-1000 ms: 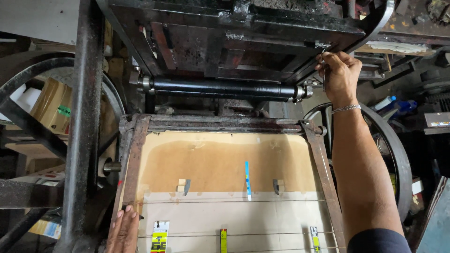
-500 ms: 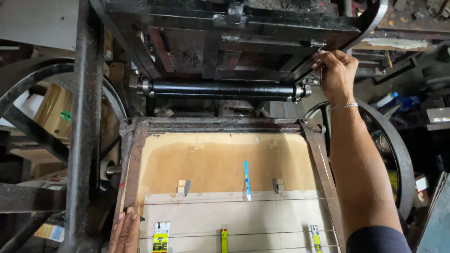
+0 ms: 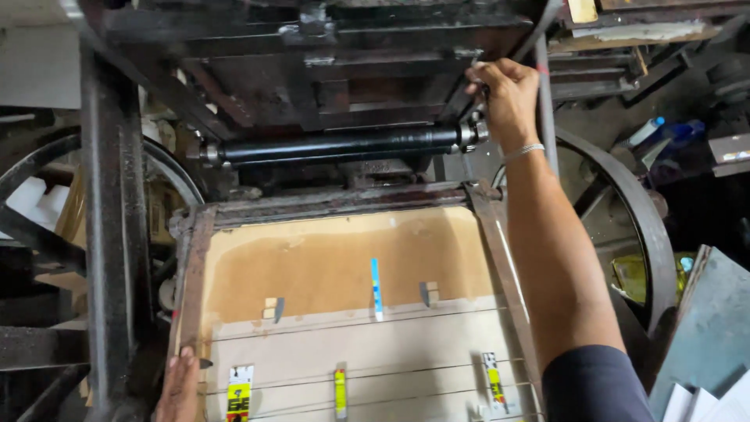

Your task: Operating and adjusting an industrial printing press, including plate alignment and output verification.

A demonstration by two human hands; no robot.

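The black roller [image 3: 340,145] lies level across the middle of the old printing press, at about 12 o'clock from the tan board, and its right end nearly touches our right hand. Starting at the far left, we see a dark upright iron post [image 3: 109,234] that runs from top to bottom of the view, and behind it a large flywheel [image 3: 31,168] with dark spokes. At 7 o'clock our left hand [image 3: 178,388] rests on the rusty frame [image 3: 194,281] of the bed, the fingers laid flat and close together on the metal, not gripping anything. At 3 o'clock from this hand comes the tan board [image 3: 336,266], with a paler sheet on its lower part, thin wires stretched across it, a blue strip [image 3: 376,287] in the centre and three yellow-marked strips [image 3: 340,391] near the bottom edge. At 1 o'clock our right hand [image 3: 506,98] is raised, with a thin metal bangle on the wrist; its fingers are curled shut around a dark metal part [image 3: 478,59] under the upper block of the press. At 3 o'clock stands a second flywheel [image 3: 633,203], and beyond it, at 4 o'clock, a grey-blue panel [image 3: 703,328].
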